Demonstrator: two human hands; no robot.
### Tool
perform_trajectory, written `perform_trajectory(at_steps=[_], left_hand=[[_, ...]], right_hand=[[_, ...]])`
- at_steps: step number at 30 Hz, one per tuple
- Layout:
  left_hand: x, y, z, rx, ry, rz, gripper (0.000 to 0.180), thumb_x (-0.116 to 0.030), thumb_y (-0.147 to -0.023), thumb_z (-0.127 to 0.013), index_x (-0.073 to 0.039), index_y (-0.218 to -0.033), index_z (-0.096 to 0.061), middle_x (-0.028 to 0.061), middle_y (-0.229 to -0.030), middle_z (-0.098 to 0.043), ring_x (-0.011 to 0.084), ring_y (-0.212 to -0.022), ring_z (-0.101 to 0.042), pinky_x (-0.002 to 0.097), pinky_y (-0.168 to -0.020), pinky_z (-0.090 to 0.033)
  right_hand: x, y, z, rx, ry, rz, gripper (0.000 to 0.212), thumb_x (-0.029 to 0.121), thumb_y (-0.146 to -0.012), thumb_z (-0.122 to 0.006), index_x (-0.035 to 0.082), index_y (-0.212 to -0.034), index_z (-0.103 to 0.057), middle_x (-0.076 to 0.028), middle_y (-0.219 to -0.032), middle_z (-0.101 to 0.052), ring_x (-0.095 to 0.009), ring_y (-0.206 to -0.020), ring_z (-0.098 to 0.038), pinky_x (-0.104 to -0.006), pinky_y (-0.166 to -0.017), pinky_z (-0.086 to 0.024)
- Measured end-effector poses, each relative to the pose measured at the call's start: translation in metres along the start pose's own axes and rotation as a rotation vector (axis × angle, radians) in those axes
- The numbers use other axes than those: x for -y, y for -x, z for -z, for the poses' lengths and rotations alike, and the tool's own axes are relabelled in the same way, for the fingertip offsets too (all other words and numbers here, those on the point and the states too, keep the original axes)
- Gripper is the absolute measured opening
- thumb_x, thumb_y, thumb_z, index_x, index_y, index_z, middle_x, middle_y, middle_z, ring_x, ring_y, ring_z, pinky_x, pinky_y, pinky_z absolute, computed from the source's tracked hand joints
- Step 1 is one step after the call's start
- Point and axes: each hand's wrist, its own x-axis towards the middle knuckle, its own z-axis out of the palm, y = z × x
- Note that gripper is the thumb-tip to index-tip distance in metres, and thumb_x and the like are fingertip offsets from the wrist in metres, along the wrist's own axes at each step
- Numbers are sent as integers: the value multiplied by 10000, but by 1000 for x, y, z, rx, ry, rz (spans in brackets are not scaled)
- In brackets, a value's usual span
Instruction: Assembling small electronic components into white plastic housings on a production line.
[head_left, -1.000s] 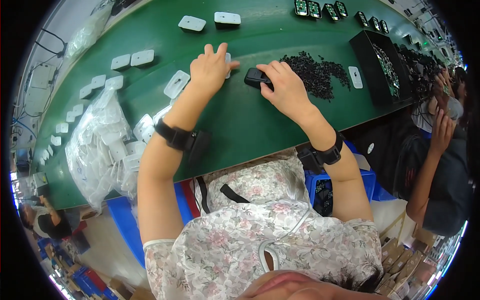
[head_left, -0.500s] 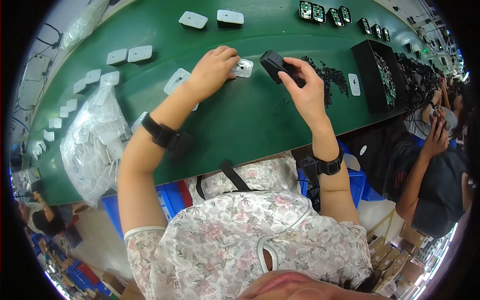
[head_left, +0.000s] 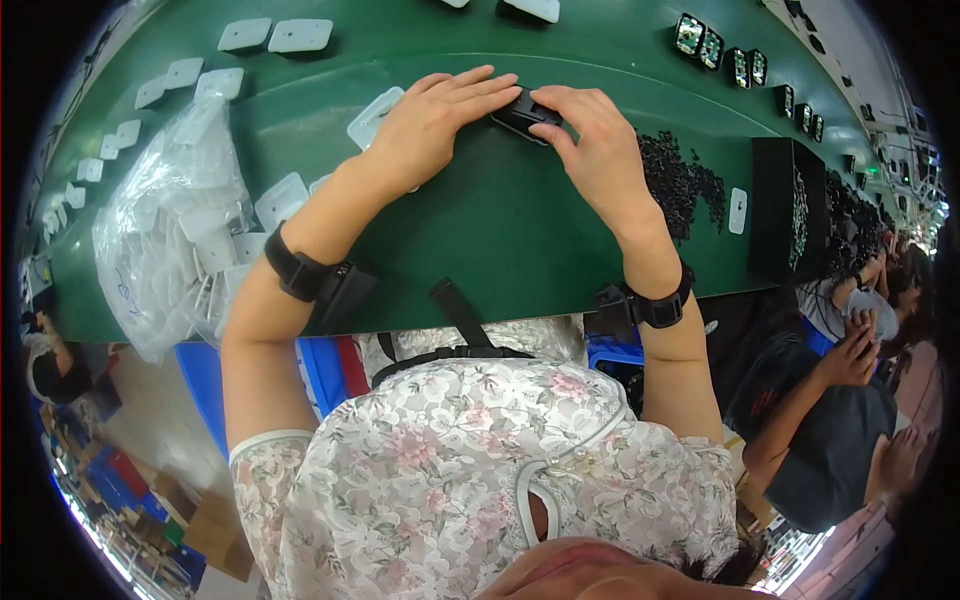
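Note:
A small black plastic case (head_left: pixel 522 118) lies on the green table in front of me. My right hand (head_left: pixel 600 145) has its thumb and fingers closed on the right side of the case. My left hand (head_left: pixel 432 125) stretches its fingers out flat, their tips at the case's left edge. Any white cover beneath the case is hidden. Partly behind my left hand lies a translucent white plastic cover (head_left: pixel 370 120). More such covers (head_left: pixel 282 200) rest near my left forearm.
A clear bag (head_left: pixel 170 240) of white covers fills the left side. White-topped cases (head_left: pixel 300 36) line the far edge. To the right are a heap of small black parts (head_left: pixel 680 185), a white strip (head_left: pixel 738 211), a black box (head_left: pixel 775 210) and cases with green boards (head_left: pixel 690 33). Other people sit at right.
My right hand has lowered the black case to where the white cover was, and that cover no longer shows. My left fingers have straightened out. The whole view has shifted.

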Motion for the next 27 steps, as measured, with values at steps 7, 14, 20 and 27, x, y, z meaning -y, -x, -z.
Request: perform_trajectory(at_steps=[7,14,20,27], left_hand=[[-10,3,2,49,-208,-26,573,45,-807,-501,-139,-1348,-536,-15,-1444,-486,198,-1333,-447,432,-1082,-351],[-29,-10,-20,-71,-312,-77,470,-71,-814,-558,-2,-1278,-551,109,-1345,-561,233,-1166,-571,366,-964,-443],[-35,-46,-30,-63,-246,118,390,-111,-792,-649,-4,-1166,-627,130,-1133,-662,233,-1011,-633,334,-871,-480],[-60,-31,-13,-197,936,776,345,-221,-879,-692,25,-1115,-636,123,-875,-707,158,-740,-667,292,-666,-512]], right_hand=[[6,8,-5,40,82,-10,305,91,-778,-724,57,-1075,-666,-68,-1088,-670,-256,-966,-620,-352,-832,-516],[-16,11,3,-14,3,7,329,73,-783,-720,62,-1108,-670,-86,-1046,-669,-258,-945,-620,-332,-801,-524],[-48,-14,25,280,-668,-510,264,66,-882,-667,0,-1136,-640,-81,-1102,-673,-118,-1065,-595,-266,-879,-492],[-2,-18,3,-74,-1065,-581,426,80,-885,-683,-32,-1263,-523,-86,-1104,-639,-169,-1023,-597,-311,-932,-464]])
